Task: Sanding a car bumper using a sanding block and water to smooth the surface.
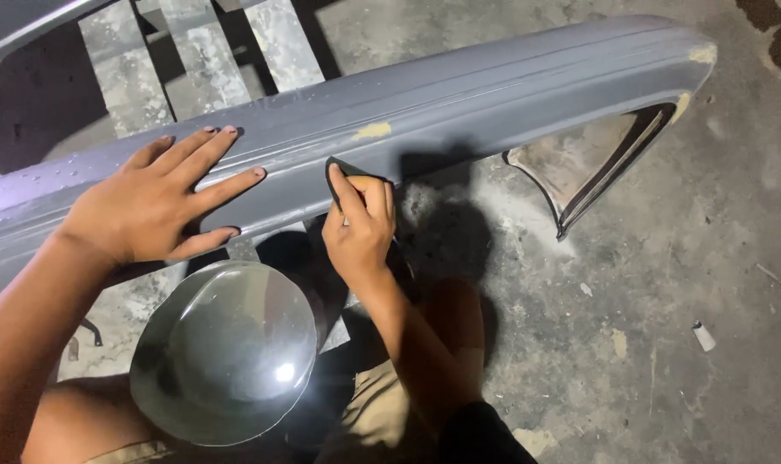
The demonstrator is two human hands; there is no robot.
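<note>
A long grey primed car body panel (459,94) runs across the view from lower left to upper right, with yellowish filler spots on it. My left hand (162,193) lies flat on the panel with fingers spread, holding nothing. My right hand (360,223) grips a dark sanding pad (343,172) and presses it against the panel's lower edge near the middle.
A shiny grey dome-shaped part (227,352) sits on my lap below the panel. A slatted stand (201,60) shows behind the panel at upper left. Stained concrete floor (665,326) spreads to the right, with a small white scrap (703,336) on it.
</note>
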